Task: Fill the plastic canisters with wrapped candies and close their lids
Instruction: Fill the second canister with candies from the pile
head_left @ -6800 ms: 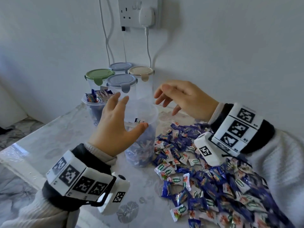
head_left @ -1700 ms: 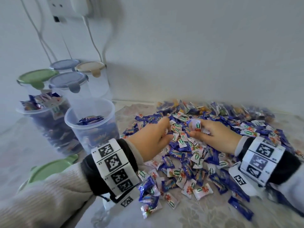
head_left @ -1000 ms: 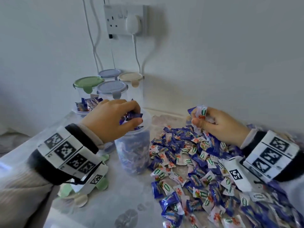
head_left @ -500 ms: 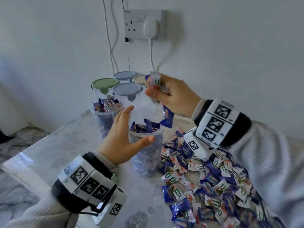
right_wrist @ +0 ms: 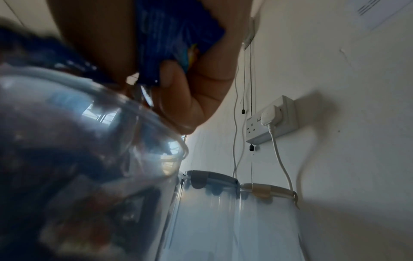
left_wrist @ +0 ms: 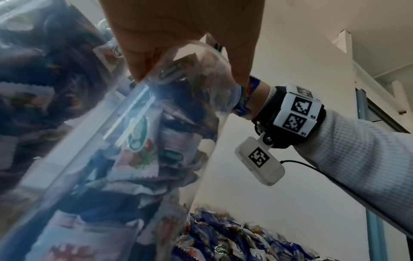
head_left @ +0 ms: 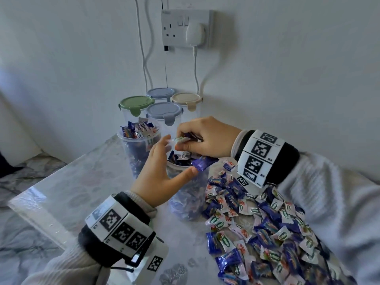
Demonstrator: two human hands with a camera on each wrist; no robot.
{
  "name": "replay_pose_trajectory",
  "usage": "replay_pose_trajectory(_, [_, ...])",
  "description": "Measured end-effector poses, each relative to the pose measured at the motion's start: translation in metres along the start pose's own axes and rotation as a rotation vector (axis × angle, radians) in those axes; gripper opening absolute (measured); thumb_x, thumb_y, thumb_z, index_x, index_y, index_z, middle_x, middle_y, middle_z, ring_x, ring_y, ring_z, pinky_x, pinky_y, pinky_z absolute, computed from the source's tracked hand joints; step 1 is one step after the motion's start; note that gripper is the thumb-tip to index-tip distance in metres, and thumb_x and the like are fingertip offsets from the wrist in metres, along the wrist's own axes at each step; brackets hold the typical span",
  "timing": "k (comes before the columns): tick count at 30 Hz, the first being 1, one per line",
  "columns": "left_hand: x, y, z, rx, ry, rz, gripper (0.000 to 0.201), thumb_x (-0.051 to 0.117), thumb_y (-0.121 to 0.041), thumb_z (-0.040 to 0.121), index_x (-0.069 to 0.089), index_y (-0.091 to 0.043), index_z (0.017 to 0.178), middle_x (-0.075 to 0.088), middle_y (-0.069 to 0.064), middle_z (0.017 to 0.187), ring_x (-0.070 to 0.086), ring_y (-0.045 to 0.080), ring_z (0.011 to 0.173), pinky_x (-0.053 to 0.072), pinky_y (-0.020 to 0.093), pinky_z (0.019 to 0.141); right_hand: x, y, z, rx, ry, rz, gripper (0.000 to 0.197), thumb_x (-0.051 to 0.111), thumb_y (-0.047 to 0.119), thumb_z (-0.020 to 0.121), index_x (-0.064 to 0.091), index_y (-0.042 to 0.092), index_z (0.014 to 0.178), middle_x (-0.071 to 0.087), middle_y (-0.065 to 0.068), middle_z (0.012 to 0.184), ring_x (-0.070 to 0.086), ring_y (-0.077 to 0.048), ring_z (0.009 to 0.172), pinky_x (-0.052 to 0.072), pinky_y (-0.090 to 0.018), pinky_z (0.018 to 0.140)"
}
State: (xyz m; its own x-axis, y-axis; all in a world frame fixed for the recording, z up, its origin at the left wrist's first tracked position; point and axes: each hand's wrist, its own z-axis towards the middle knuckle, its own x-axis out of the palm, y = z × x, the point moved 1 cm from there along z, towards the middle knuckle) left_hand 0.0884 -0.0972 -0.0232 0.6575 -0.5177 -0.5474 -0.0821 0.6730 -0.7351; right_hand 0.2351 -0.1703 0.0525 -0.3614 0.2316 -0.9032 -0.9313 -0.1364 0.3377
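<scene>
Cool dim daylight, soft shadows right of the socket [head_left: 186,28] and cable [head_left: 196,70], wide-angle bending at head-view edges, white glare streak on the canister [left_wrist: 125,123] in left wrist view, right wrist view's near left heavily blurred, underexposed.

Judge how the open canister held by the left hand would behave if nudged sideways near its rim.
The open canister is tall, narrow and clear plastic, so a push near the rim would probably tip rather than slide it. Packed nearly full with wrapped candies, it is likely bottom-heavy enough to resist light nudges. The left hand steadies its wall, suggesting it shifts easily.
</scene>
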Motion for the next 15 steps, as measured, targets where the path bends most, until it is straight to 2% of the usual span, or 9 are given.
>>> replay_pose_trajectory(3, [0.001,-0.001,-0.001,-0.021,-0.02,0.0,0.116,0.056,-0.078,0.054,0.024,-0.012,0.144,0.034,-0.008,0.141,0.032,0.006,0.131,0.031,0.026,0.106,-0.008,0.005,0.002,0.052,0.073,0.022,0.027,0.06,0.041,0.089,0.062,0.015,0.099,0.046,0.007,0.059,0.045,-0.001,0.054,0.032,-0.018,0.055])
replay_pose_trajectory(5, [0.002,-0.001,0.0,-0.047,-0.019,-0.057,0.117,0.06,-0.072,0.052,0.02,-0.014,0.145,0.032,-0.005,0.144,0.034,0.006,0.131,0.034,0.027,0.106,-0.014,0.007,0.003,0.089,0.105,0.011,0.025,0.058,0.041,0.089,0.061,0.019,0.101,0.042,0.008,0.057,0.043,0.001,0.052,0.031,-0.016,0.053])
replay_pose_trajectory(8, [0.002,0.0,0.0,-0.063,0.001,-0.088,0.127,0.06,-0.082,0.046,0.017,-0.016,0.145,0.031,-0.002,0.146,0.033,0.006,0.131,0.034,0.026,0.105,-0.021,0.007,0.004,0.129,0.071,0.006,0.017,0.054,0.031,0.094,0.06,0.017,0.102,0.042,0.008,0.059,0.039,-0.003,0.051,0.029,-0.016,0.052])
replay_pose_trajectory(11, [0.001,0.0,-0.001,-0.061,0.003,-0.076,0.127,0.053,-0.088,0.046,0.017,-0.018,0.146,0.031,-0.004,0.146,0.034,0.004,0.13,0.033,0.025,0.105,-0.022,0.009,0.007,0.111,-0.108,0.127,0.018,0.049,0.022,0.097,0.061,0.01,0.092,0.042,0.009,0.059,0.039,-0.002,0.049,0.031,-0.014,0.052])
replay_pose_trajectory(13, [0.001,0.0,-0.002,-0.06,0.001,-0.077,0.127,0.053,-0.089,0.046,0.018,-0.019,0.145,0.03,-0.004,0.147,0.034,0.004,0.13,0.033,0.024,0.104,-0.019,0.01,0.008,0.101,-0.296,0.283,0.023,0.045,0.02,0.099,0.059,0.006,0.086,0.042,0.005,0.059,0.037,-0.003,0.045,0.031,-0.013,0.049])
replay_pose_trajectory(15, [0.001,0.0,-0.001,-0.058,-0.005,-0.061,0.126,0.052,-0.089,0.046,0.019,-0.019,0.145,0.03,-0.003,0.147,0.034,0.004,0.129,0.032,0.021,0.103,-0.012,0.01,0.011,0.113,-0.467,0.469,0.027,0.041,0.021,0.1,0.054,0.006,0.082,0.043,-0.001,0.062,0.034,-0.003,0.042,0.029,-0.012,0.044])
